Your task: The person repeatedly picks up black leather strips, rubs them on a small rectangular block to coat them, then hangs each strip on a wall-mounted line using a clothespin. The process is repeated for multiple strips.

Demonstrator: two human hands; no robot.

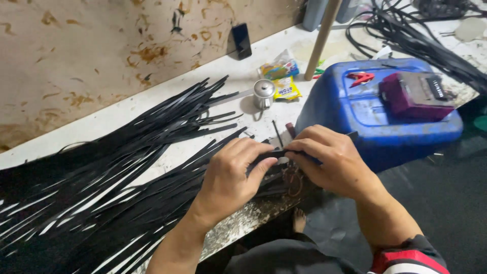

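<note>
A black strip point(276, 153) is pinched between both hands, left point(231, 177) and right point(329, 160), fingers clamped, over the counter point(152, 109); probably being folded. A steady grip is called for next.

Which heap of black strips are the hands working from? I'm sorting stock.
The near heap under the left hand; the other fan lies toward the wall.
</note>
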